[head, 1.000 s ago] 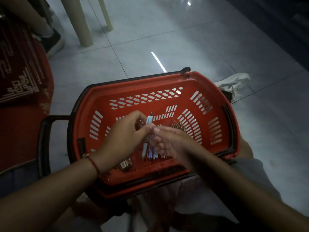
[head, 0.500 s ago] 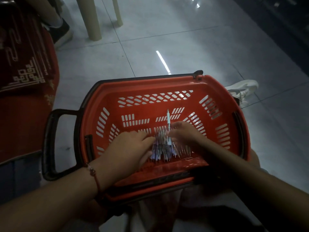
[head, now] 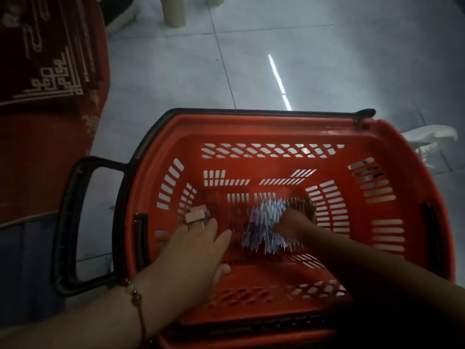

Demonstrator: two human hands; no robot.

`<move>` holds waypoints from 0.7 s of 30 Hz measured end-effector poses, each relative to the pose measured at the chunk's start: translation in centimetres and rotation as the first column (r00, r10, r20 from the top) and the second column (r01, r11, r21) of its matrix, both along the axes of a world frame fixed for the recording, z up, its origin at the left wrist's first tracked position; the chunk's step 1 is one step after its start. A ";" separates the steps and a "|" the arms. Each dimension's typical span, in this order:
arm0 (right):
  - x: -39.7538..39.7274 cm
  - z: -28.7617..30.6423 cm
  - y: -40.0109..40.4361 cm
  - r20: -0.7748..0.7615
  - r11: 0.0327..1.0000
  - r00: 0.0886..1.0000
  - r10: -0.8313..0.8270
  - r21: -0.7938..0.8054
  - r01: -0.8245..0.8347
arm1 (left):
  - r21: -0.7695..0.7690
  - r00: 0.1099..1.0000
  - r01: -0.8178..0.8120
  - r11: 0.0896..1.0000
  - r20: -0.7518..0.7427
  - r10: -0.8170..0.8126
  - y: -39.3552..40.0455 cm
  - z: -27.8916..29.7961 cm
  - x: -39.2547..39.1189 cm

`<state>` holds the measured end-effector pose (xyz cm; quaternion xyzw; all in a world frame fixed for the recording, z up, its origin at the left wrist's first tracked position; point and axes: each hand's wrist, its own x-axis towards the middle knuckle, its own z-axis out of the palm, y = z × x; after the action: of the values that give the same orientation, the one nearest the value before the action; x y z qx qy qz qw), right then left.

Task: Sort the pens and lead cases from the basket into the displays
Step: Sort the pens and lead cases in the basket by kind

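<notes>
Left hand (head: 193, 250) has let go of the pens (head: 266, 222), now flat and empty near the lead cases (head: 197, 214). Right hand (head: 293, 226) rakes the blurred bundle on the basket (head: 276, 127) floor; grip unclear. Nothing sorted yet.

Left hand (head: 193, 250): lying palm down, fingers straight and pointing toward 12 o'clock, thumb spreading toward 1 o'clock.
Left forearm: entering from 8 o'clock, wearing a beaded cord at the wrist.
Right hand (head: 292, 226): motion-blurred, fingers reaching toward 11 o'clock; grip cannot be determined.
Right forearm: entering from 4 o'clock.
</notes>
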<state>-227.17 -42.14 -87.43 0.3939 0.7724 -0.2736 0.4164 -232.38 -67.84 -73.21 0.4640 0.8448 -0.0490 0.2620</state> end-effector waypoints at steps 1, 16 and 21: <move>-0.2 -0.2 0.1 0.007 1.000 1.000 -0.009 -0.027 0.010 | -0.015 1.000 0.004 1.000 0.007 -0.003 0.0 -0.1 -0.1; 8.0 17.3 4.0 -0.326 0.994 0.941 0.090 0.088 -0.064 | -0.057 0.993 0.063 0.996 -0.101 -0.069 4.5 4.4 1.0; 11.3 21.1 0.1 -0.245 0.858 0.833 0.496 0.282 -0.429 | -0.021 0.994 0.034 0.999 -0.107 -0.036 5.5 6.6 3.9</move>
<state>-215.83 -42.01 -66.29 0.1892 0.9252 -0.1367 0.2992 -228.46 -62.37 -66.58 0.4728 0.8489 -0.0863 0.2198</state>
